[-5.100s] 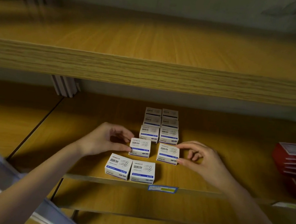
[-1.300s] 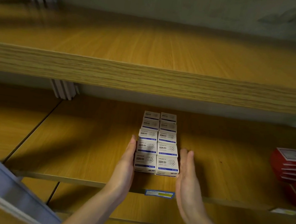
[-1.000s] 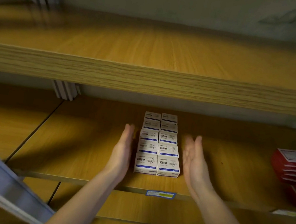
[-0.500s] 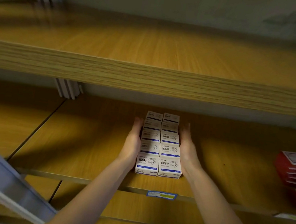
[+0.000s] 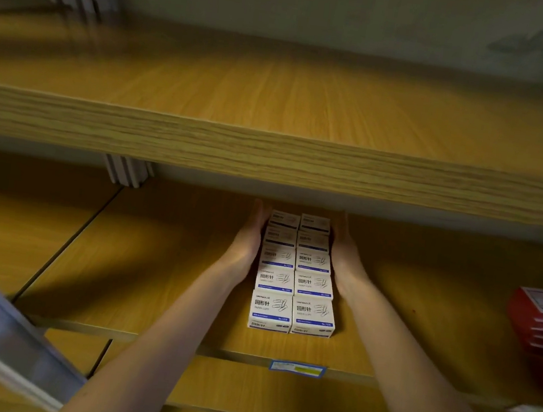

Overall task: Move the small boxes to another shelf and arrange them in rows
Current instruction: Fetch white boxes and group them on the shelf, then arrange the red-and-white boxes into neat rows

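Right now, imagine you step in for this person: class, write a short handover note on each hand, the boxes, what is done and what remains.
Left hand: open, straight fingers pressed against the block's left side, far end.
Right hand: open, likewise on the right side.
Small white cardboard boxes with blue stripes: ten on the middle wooden shelf, two touching columns of five.
Done: boxes lined up.
Left: probably only withdrawing the hands; the dim back pairs are hard to check.

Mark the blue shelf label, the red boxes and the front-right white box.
blue shelf label (image 5: 297, 368): head view, label's middle.
red boxes (image 5: 531, 319): head view, stack's red side.
front-right white box (image 5: 314, 312): head view, top face.
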Demonstrator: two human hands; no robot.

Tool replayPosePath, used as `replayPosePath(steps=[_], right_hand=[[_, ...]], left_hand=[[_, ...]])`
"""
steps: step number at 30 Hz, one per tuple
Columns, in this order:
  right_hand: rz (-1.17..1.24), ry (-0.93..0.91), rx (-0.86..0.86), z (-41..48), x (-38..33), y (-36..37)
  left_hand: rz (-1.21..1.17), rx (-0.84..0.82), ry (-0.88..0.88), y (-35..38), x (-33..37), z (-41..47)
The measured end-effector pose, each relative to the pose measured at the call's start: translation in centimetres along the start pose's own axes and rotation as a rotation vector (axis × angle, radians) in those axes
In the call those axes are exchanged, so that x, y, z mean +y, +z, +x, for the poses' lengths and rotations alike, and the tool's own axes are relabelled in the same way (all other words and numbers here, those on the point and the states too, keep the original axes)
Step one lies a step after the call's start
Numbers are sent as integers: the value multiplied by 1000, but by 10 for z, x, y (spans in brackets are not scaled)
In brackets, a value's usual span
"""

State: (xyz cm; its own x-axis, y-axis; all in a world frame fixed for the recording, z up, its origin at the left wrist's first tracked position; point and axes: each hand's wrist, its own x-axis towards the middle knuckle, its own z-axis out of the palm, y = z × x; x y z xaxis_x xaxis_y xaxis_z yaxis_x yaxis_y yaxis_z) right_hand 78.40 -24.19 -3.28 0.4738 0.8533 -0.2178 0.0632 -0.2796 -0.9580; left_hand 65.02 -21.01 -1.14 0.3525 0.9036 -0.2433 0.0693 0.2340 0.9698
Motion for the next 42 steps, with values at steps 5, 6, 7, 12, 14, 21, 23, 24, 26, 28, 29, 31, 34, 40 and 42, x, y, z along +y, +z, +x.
replayPosePath(steps=[5, 6, 7, 12, 14, 21, 23, 24, 26, 28, 29, 31, 34, 40, 42], right_hand=[[-12, 36, -14, 3, 5, 0], [-8, 46, -14, 0, 2, -1], [-7, 45, -12, -2, -2, 0], [-37, 3, -15, -4, -3, -1], [-39, 11, -27, -8, -5, -2], [-181, -51, 94, -28, -9, -30], [-324, -161, 59, -41, -9, -40], [-417, -216, 45, -48, -9, -46], [-600, -293, 35, -60, -8, -56], [-727, -364, 30, -75, -10, -64], [-769, -388, 47, -84, -10, -69], [-839, -415, 104, -99, -9, -78], [-931, -438, 178, -122, -5, -95], [-982, -488, 200, -160, -11, -145], [-992, -538, 194, -171, -10, -172]], left_hand=[[-26, -7, 12, 3, -4, 1], [-22, 4, 11, 3, -6, 2], [-9, 12, 14, 4, -9, 4], [25, 11, -2, 4, -12, 2], [48, -6, -20, 2, -12, 3], [359, 12, 235, -23, -6, 0], [521, -27, 332, -32, -3, -5], [634, -49, 371, -34, -1, -7], [884, -68, 442, -32, 9, -17], [1077, -65, 540, -25, 19, -27], [1139, -73, 598, -20, 22, -31], [1209, -105, 719, -9, 26, -37], [1229, -173, 819, 9, 25, -51], [1248, -246, 904, 59, 30, -78], [1227, -238, 935, 85, 31, -89]])
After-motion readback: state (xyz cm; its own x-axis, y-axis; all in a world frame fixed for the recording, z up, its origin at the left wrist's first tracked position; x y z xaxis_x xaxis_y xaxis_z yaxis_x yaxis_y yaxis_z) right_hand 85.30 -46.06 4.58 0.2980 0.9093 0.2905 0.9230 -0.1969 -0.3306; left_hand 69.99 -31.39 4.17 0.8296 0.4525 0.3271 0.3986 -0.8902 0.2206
